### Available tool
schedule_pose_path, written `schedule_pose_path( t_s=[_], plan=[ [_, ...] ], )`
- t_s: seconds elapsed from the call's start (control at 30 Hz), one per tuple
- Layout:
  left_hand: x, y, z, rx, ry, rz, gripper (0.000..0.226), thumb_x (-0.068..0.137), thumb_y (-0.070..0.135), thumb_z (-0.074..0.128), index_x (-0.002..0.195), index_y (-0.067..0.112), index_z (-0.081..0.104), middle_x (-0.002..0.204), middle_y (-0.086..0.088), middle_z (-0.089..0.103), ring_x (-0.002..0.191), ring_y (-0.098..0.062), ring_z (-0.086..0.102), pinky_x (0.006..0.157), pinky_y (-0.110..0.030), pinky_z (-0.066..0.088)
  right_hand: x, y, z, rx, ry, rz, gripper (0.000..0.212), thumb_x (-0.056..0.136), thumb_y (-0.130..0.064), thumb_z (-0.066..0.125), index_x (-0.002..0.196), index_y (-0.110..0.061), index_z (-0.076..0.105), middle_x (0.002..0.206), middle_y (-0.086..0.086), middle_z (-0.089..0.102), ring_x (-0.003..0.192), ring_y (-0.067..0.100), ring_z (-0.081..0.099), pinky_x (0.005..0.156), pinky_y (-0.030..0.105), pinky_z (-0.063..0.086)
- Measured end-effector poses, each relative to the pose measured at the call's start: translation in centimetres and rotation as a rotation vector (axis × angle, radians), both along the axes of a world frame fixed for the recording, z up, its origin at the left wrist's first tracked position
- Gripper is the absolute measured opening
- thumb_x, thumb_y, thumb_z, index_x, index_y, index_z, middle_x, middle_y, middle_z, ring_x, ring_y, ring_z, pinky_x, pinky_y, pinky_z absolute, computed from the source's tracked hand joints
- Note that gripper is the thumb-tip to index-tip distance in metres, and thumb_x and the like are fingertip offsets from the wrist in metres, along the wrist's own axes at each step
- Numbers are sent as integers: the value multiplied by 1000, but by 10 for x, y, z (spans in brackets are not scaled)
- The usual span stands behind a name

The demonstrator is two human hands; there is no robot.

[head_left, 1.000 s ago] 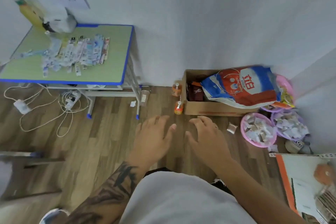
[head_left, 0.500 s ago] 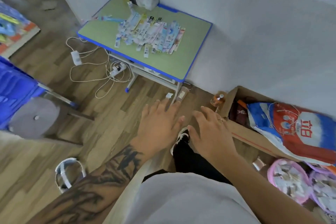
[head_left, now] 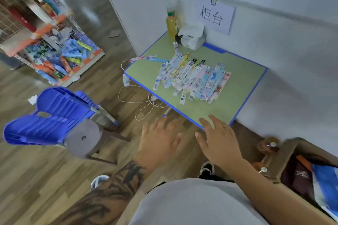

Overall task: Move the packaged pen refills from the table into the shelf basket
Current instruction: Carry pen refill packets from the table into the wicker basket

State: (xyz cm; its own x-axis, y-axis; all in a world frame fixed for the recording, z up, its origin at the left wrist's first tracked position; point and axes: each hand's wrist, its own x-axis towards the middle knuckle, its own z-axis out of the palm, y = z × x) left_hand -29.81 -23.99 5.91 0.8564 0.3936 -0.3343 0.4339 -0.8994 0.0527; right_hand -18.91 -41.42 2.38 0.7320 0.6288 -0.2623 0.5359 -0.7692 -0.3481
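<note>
At twelve o'clock, worktop: green-topped, blue-edged worktop (head_left: 237, 86) against the white wall, now close ahead; a second ago off at ten o'clock, well apart.
Refills: heap of flat, pastel packaged pen refills (head_left: 192, 78) spread mid-worktop, untouched; none lifted yet.
Left hand: left hand (head_left: 159, 139) empty, fingers straight and spread, hovering over the wooden floor just short of the worktop edge.
Right hand: right hand (head_left: 217, 139) empty, fingers spread, fingertips over the near blue edge; apart from the left.
Basket: wire shelf basket (head_left: 60, 56) of colourful packets at ten o'clock, newly in view, well apart from the worktop.
Change: view swung left and approached.
Meaning: likely reach-and-gather next; carry to ten o'clock afterwards.
</note>
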Motion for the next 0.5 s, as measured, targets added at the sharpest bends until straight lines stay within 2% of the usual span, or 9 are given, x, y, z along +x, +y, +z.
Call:
schedule_pose_path(
  t_s=[0.2,0.27,0.37,0.5],
  plan=[
    [70,24,-20,27,5,-15,61,104,62,19,162,39,20,167,-1,29,154,-27,24,120,-53,20,57,17,-15,-19,56,-47,61,106,-58,32,161,-32,25,169,9,23,153,32,27,123,45,22],
    [85,31,-28,60,21,-44,66,100,64,16,161,40,22,166,-5,32,152,-30,30,119,-54,24,67,20,-21,-38,86,-72,62,106,-58,32,162,-32,23,170,8,20,154,31,24,124,45,20],
    [103,49,-44,70,26,-86,63,99,62,26,157,39,34,159,-10,45,144,-37,43,112,-60,34,81,32,-33,-47,134,-117,64,106,-57,35,163,-32,22,170,10,16,155,32,20,125,45,18],
    [125,81,-65,37,64,-144,61,104,60,28,161,40,23,166,-9,32,152,-36,29,118,-63,25,93,51,-47,-100,180,-152,65,106,-58,33,163,-32,17,171,12,12,157,31,14,126,46,15]
  ],
)
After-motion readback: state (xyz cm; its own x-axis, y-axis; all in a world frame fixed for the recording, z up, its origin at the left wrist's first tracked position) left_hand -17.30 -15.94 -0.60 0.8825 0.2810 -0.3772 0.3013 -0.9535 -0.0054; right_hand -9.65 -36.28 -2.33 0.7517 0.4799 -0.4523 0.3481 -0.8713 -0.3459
